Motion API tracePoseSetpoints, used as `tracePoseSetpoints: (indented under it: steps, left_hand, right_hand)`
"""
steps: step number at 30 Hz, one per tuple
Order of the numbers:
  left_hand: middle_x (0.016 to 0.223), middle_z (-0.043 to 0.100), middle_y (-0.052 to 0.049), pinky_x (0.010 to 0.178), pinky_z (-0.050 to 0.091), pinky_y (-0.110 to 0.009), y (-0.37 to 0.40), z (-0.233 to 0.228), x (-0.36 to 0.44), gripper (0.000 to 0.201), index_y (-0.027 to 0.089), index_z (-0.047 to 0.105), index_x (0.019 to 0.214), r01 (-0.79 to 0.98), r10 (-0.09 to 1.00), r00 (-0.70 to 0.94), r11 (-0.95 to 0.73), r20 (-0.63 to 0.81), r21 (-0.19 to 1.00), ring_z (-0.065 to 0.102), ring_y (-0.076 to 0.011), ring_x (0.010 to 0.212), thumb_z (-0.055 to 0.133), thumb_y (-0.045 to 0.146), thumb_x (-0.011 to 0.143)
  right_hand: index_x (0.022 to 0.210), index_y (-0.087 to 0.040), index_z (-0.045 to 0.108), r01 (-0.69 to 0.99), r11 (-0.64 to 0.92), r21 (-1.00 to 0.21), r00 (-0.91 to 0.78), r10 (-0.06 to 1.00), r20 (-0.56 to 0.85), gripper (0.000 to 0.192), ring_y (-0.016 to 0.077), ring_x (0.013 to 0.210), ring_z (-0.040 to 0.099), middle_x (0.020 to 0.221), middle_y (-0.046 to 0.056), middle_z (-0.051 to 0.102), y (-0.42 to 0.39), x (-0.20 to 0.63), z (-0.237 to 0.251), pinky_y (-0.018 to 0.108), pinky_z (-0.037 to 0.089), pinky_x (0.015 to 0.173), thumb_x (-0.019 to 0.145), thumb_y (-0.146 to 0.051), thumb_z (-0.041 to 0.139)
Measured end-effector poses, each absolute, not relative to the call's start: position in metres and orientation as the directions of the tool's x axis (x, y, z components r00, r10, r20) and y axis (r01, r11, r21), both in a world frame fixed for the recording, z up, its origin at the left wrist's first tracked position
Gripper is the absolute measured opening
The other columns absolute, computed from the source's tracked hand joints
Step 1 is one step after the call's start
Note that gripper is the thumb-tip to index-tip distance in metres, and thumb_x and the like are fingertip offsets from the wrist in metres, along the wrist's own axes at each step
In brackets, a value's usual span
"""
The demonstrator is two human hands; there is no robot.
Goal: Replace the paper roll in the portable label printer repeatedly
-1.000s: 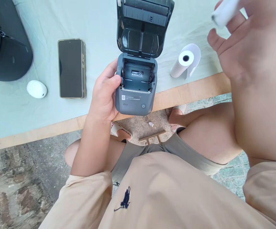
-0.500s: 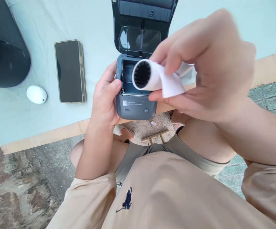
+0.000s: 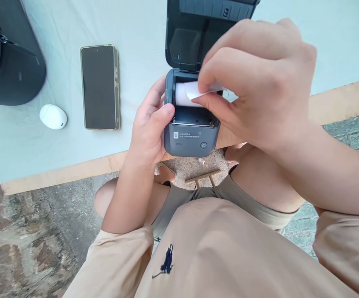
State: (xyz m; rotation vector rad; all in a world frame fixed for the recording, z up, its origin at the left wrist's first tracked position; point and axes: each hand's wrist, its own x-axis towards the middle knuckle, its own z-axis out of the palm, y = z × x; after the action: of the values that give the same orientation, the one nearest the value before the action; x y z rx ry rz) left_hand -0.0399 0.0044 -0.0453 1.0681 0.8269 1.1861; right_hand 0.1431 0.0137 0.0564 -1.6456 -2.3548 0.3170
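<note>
My left hand [image 3: 151, 120] grips the left side of a small dark grey label printer [image 3: 187, 142], its thumb on the rim of the bay. The printer's black lid [image 3: 185, 41] is swung up and back. Inside the bay lies a white paper roll [image 3: 184, 94], on its side across the width. My right hand [image 3: 260, 78] is over the bay, pinching the loose end of the paper between thumb and forefinger. That hand hides the roll's right part and some of the lid.
To the left on the pale blue table cover [image 3: 142, 33] lie a phone [image 3: 100, 87] and a white oval earbud case [image 3: 53, 116]. A black zippered case [image 3: 15, 62] stands at the far left. The table's wooden edge [image 3: 83, 171] runs just below the printer.
The paper roll has gone from in front of the printer down into its bay, with my right hand lowered along with it. Printer and left hand appear slightly further right in view.
</note>
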Motion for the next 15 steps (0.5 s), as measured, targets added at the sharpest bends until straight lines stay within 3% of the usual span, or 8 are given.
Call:
tracePoseSetpoints:
  steps: [3, 8, 12, 15]
  left_hand:
    - [0.113, 0.075, -0.003, 0.097, 0.059, -0.042, 0.005, -0.045, -0.040, 0.052, 0.031, 0.072, 0.121, -0.324, 0.976, 0.216, 0.036, 0.037, 0.945, 0.065, -0.0329, 0.122, 0.079, 0.055, 0.075]
    - [0.104, 0.075, -0.002, 0.088, 0.062, -0.038, 0.004, -0.040, -0.038, 0.047, 0.030, 0.076, 0.120, -0.416, 0.969, 0.225, 0.005, 0.098, 0.909, 0.068, -0.0232, 0.093, 0.079, 0.048, 0.077]
    - [0.103, 0.073, -0.005, 0.093, 0.062, -0.043, 0.001, -0.036, -0.037, 0.048, 0.026, 0.074, 0.121, -0.411, 0.956, 0.273, 0.012, 0.111, 0.912, 0.069, -0.0243, 0.094, 0.076, 0.050, 0.080]
    - [0.108, 0.071, -0.004, 0.096, 0.061, -0.042, 0.002, -0.040, -0.040, 0.051, 0.029, 0.071, 0.126, -0.350, 0.954, 0.259, -0.052, 0.149, 0.935, 0.070, -0.0253, 0.105, 0.079, 0.047, 0.079]
  right_hand:
    - [0.078, -0.017, 0.058, 0.872, 0.377, -0.313, -0.350, 0.926, 0.142, 0.023, 0.0151, 0.087, 0.060, 0.086, 0.003, 0.064, 0.013, 0.145, 0.053, 0.032, 0.038, 0.082, 0.091, -0.035, 0.050]
    - [0.074, -0.019, 0.059, 0.830, 0.515, -0.213, -0.401, 0.818, 0.412, 0.035, 0.0090, 0.073, 0.054, 0.074, 0.000, 0.063, 0.002, 0.152, 0.042, 0.029, 0.023, 0.069, 0.097, -0.032, 0.037]
    - [0.081, -0.024, 0.065, 0.672, 0.732, -0.113, -0.583, 0.616, 0.530, 0.029, 0.0061, 0.074, 0.057, 0.084, -0.008, 0.072, -0.011, 0.154, 0.026, 0.029, 0.032, 0.069, 0.099, -0.032, 0.044]
    - [0.085, -0.024, 0.064, 0.602, 0.792, -0.098, -0.599, 0.529, 0.601, 0.028, 0.0083, 0.079, 0.060, 0.088, -0.010, 0.072, -0.017, 0.150, 0.019, 0.030, 0.038, 0.073, 0.100, -0.042, 0.048]
